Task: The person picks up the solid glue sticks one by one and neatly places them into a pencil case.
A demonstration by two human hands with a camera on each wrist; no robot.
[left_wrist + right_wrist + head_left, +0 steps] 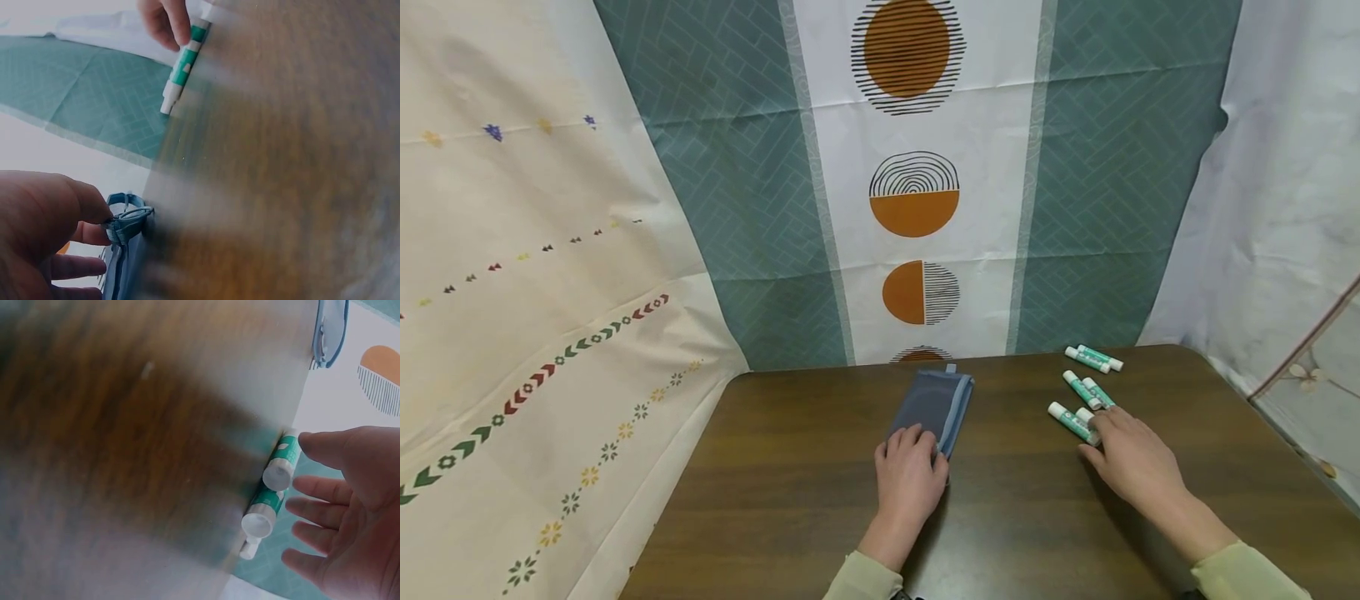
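Observation:
A blue-grey zip pouch [930, 402] lies flat on the table. My left hand [912, 475] is at its near end; in the left wrist view, thumb and forefinger pinch the pouch's edge [128, 222] by the zip while the other fingers extend beside it. To the right lie several white-and-green glue sticks [1073, 422], roughly in pairs. My right hand [1133, 457] is over the nearest pair, its fingers partly covering one stick. The right wrist view shows that hand's fingers spread and loosely bent, the thumb close beside a glue stick [284, 459]; contact is hard to tell.
The brown wooden table [775, 500] ends at a hanging green and white patterned cloth [752, 208] behind. Pale cloths hang at the left and right sides. Another pair of glue sticks [1093, 358] lies near the table's far right edge.

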